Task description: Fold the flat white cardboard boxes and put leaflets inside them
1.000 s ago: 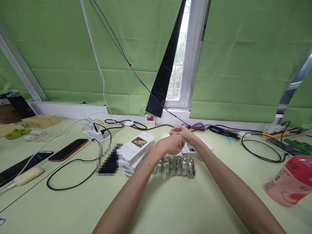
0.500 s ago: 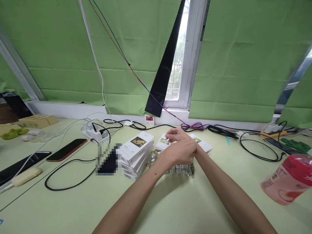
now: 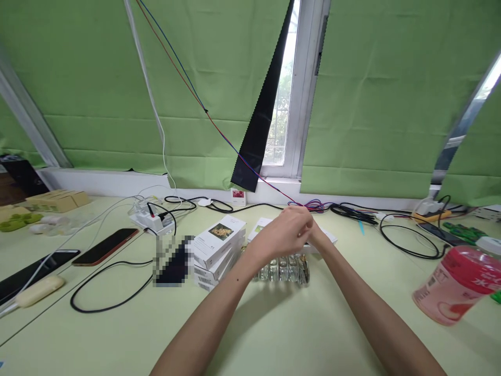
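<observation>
My left hand [image 3: 282, 232] is bent over in front of my right hand, its fingers curled in toward the other wrist. Whatever its fingers hold, if anything, is hidden. Only the wrist side of my right hand [image 3: 314, 232] shows; the left hand covers its fingers. Just below and behind them lies a row of small clear glass vials [image 3: 282, 269], partly covered by the left hand. A stack of white boxes [image 3: 219, 237] with a flower picture on top stands to the left of the hands. Behind them, more white boxes [image 3: 256, 227] lie flat, partly hidden.
A pink jar with a red lid [image 3: 456, 284] stands at right. On the left are two phones [image 3: 105, 246], a power strip [image 3: 153, 222] and a looped black cable [image 3: 88, 309]. Coiled cables [image 3: 352, 213] run along the back below the window.
The right hand's fingers, visible above the left hand earlier, are now hidden behind it. The left hand has moved slightly up and left, uncovering more vials. The view has shifted slightly.
</observation>
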Demonstrator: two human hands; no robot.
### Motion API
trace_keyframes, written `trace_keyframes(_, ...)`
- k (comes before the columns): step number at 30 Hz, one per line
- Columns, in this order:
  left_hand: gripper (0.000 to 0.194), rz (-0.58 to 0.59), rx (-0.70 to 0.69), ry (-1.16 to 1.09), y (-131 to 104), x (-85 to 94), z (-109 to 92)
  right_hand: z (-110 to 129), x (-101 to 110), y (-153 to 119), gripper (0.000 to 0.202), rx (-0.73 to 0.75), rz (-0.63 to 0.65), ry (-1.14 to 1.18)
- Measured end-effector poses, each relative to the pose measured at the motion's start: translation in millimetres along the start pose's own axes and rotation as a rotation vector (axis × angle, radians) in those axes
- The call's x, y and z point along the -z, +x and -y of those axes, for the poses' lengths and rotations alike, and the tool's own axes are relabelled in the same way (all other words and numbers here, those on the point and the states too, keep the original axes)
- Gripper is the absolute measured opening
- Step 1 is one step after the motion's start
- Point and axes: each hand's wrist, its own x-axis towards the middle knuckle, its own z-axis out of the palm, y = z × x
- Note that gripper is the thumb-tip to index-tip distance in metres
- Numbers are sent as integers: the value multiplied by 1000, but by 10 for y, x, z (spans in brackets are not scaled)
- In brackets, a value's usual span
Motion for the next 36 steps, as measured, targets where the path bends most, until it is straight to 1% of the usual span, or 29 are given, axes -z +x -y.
trace_keyframes(2, 14, -84, 29, 10, -30, 24, 50, 33, 72, -88, 8, 17, -65, -18)
trace_keyframes(4, 14, -146, 82, 7, -69, 7, 101, 61, 133, -170, 11, 10, -75, -31)
trace_keyframes(6, 14, -192, 167, 18, -134, -48, 159, 79, 190, -251, 16, -8, -59, -58)
trace_keyframes(7, 15, -196, 194, 23, -181, -87, 193, 81, 218, -294, 17, -18, -54, -81)
trace_keyframes(10, 15, -232, 264, 36, -376, -225, 320, 67, 279, -437, 16, -61, -78, -204)
trace_keyframes(12, 16, -258, 293, 37, -530, -316, 408, 47, 280, -536, 15, -74, -105, -275)
trace_keyframes(15, 17, -374, 272, -15, -728, -417, 504, 20, 210, -665, 18, -60, -137, -350)
trace_keyframes(17, 17, -441, 239, -10, -812, -451, 531, 3, 140, -726, 21, -31, -137, -384)
trace_keyframes(21, 17, -540, 161, 24, -895, -476, 530, -41, 35, -790, 24, -8, -152, -307)
trace_keyframes(25, 15, -588, 125, 42, -981, -532, 519, -94, -2, -831, 22, -17, -167, -255)
trace_keyframes(27, 13, -605, 115, 52, -1035, -582, 520, -124, -17, -854, 23, -32, -169, -186)
trace_keyframes(30, 12, -633, 88, 47, -1101, -660, 534, -169, -41, -883, 28, -94, -184, -23)
trace_keyframes(33, 12, -641, 119, 25, -1127, -712, 568, -199, -60, -897, 33, -172, -174, 122)
trace_keyframes(36, 13, -635, 179, 18, -1125, -744, 618, -199, -76, -907, 37, -230, -144, 206)
